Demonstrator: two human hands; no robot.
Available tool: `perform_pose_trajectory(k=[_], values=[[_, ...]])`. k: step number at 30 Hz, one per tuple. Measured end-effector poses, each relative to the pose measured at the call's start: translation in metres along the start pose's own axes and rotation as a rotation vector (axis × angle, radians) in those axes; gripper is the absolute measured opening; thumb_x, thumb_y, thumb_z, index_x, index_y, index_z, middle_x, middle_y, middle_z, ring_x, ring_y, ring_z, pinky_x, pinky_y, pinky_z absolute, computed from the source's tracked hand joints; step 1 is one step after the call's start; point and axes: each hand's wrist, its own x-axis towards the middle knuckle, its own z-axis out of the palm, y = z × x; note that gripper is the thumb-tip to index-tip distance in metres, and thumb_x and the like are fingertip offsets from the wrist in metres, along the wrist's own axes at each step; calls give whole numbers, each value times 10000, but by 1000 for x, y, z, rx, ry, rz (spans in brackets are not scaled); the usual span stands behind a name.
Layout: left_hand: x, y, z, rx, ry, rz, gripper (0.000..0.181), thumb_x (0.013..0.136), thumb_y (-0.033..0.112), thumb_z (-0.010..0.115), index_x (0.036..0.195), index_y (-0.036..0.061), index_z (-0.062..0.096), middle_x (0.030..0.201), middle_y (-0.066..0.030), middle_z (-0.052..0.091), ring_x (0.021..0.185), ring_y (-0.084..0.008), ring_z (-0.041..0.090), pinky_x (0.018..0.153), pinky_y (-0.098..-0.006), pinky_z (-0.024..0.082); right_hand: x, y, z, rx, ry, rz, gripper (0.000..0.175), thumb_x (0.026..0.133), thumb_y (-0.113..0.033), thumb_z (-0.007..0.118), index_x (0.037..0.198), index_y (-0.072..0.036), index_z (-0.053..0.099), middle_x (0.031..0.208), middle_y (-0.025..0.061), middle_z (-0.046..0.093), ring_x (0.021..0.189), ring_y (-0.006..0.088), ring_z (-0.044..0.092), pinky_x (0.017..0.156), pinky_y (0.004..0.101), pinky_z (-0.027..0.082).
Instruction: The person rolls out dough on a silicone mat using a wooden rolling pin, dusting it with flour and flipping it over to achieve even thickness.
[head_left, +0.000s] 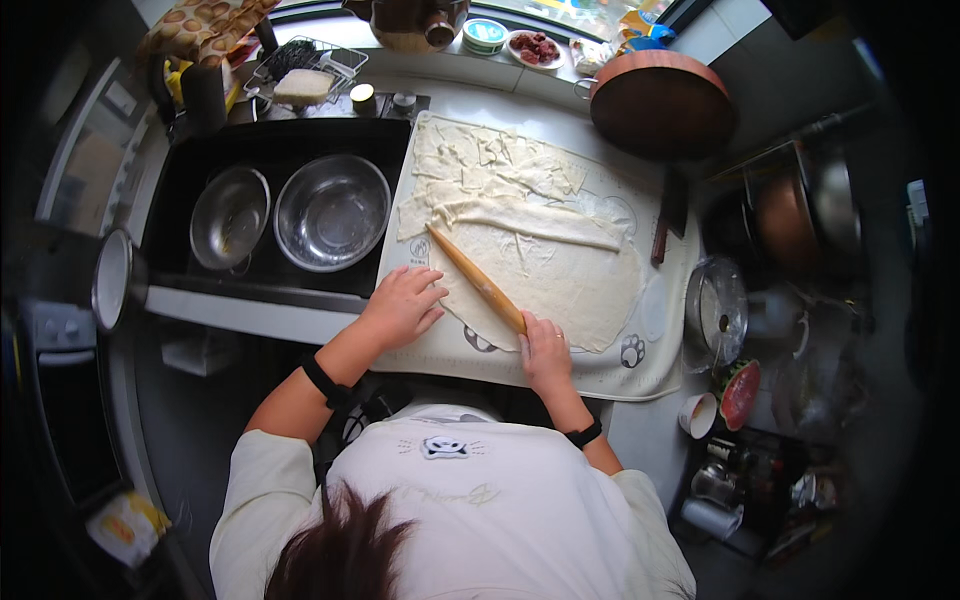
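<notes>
A wide, thin sheet of dough (577, 289) lies on a pale pastry mat (652, 375). Across its left part a tapered wooden rolling pin (480, 283) rests at a slant, and my right hand (546, 351) grips its near end. My left hand (406, 306) is at the left edge of the sheet, fingers apart, holding nothing; whether its fingertips touch the dough or mat I cannot tell. A folded strip of dough (536, 219) lies over the sheet's far part. Behind it, cut, floury dough pieces (495, 161) are heaped at the back of the mat.
Two steel bowls (332, 213) (230, 217) stand left, over a black recess. A cleaver (669, 214) lies at the mat's right edge. A round wooden board (664, 105) leans behind. Right are a plastic-covered pan (715, 315), a small bowl (697, 416) and cut watermelon (740, 394).
</notes>
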Motion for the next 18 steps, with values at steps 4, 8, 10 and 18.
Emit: perform_pose_trajectory(k=[4, 8, 10, 18], values=[[27, -36, -26, -30, 226, 142, 575, 905, 358, 574, 1410, 130, 421, 1480, -131, 372, 1382, -287, 327, 1136, -456, 221, 10, -33, 6, -205, -28, 140, 508, 888, -243, 589, 1359, -115, 446, 1223, 129, 517, 1116, 350, 487, 994, 510, 352], [76, -62, -2, 149, 1, 242, 717, 935, 565, 398, 1471, 93, 332, 1552, -113, 271, 1450, -260, 204, 1183, -435, 53, 46, -59, 23, -302, 26, 270, 679, 900, -377, 556, 1447, -56, 316, 1482, 188, 308, 1352, 391, 295, 1122, 515, 205], [75, -64, 7, 140, 62, 261, 755, 912, 579, 432, 1465, 74, 336, 1549, -129, 270, 1444, -265, 221, 1182, -441, 74, 60, -75, 33, -300, -1, 311, 735, 906, -420, 535, 1471, -35, 267, 1535, 197, 236, 1405, 396, 226, 1146, 505, 171], [18, -78, -10, 15, -177, 311, 815, 895, 583, 460, 1472, 31, 298, 1557, -149, 242, 1442, -265, 219, 1181, -415, 94, 23, -133, 29, -260, -235, 362, 847, 910, -467, 513, 1472, 59, 160, 1523, 296, 177, 1415, 426, 187, 1162, 484, 137]])
